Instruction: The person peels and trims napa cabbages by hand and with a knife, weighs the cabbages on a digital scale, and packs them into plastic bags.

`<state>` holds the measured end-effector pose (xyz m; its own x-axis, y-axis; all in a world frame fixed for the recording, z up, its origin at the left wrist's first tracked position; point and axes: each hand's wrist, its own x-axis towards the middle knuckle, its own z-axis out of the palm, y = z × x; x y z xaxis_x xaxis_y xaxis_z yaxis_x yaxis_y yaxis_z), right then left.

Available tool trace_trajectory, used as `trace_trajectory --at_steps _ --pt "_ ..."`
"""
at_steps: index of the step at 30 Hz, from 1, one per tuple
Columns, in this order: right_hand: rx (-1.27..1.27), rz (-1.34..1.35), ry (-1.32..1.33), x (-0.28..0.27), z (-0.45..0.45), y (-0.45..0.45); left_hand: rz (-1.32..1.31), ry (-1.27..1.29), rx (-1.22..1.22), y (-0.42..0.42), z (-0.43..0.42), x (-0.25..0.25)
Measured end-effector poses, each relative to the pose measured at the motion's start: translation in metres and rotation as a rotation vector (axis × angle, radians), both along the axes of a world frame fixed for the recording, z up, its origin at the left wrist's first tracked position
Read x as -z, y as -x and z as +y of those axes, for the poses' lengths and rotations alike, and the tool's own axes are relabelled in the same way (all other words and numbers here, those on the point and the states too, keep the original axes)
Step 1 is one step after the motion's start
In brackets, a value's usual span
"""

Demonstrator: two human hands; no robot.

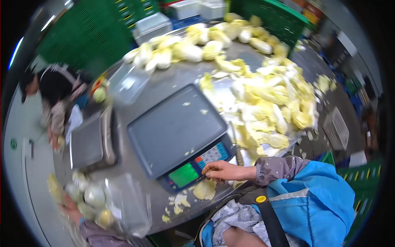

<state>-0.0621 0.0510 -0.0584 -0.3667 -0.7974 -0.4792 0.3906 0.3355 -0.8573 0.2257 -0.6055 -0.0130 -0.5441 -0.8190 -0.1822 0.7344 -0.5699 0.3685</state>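
My right hand (224, 171) is at the front edge of a digital scale (177, 127), by its keypad (212, 156) and lit green display (183, 175). Its fingers are curled in, and I see nothing in them. A few leaf scraps lie on the scale's grey tray. At the lower left, my blurred left hand (72, 210) is against a group of pale cabbage heads (94, 195). A yellowish napa cabbage (55, 189) is just beyond its fingers; whether they grip it is unclear. Clear plastic bags (129, 201) lie beside the heads.
Loose cabbage leaves (267, 103) are heaped right of the scale. Trimmed napa cabbages (189, 51) line the far table edge. A second scale (88, 140) and a clear tray (129, 84) are on the left, with a co-worker (57, 90) bending beyond. Green crates (271, 20) stand behind.
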Motion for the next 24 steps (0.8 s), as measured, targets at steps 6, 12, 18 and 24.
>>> trace_trajectory --at_steps 6,12,18,24 --pt "0.147 0.056 -0.054 -0.004 0.057 0.043 -0.567 0.483 -0.089 0.146 0.089 0.01" --pt "0.284 0.299 -0.09 -0.01 0.126 0.162 -0.811 0.772 0.225 0.252 0.239 -0.003" --pt "0.572 0.517 -0.219 0.015 0.216 0.328 -0.985 0.855 0.364 0.306 0.345 -0.018" --pt "0.786 1.33 -0.667 0.053 0.327 0.492 -1.095 0.831 0.509 0.324 0.385 -0.02"
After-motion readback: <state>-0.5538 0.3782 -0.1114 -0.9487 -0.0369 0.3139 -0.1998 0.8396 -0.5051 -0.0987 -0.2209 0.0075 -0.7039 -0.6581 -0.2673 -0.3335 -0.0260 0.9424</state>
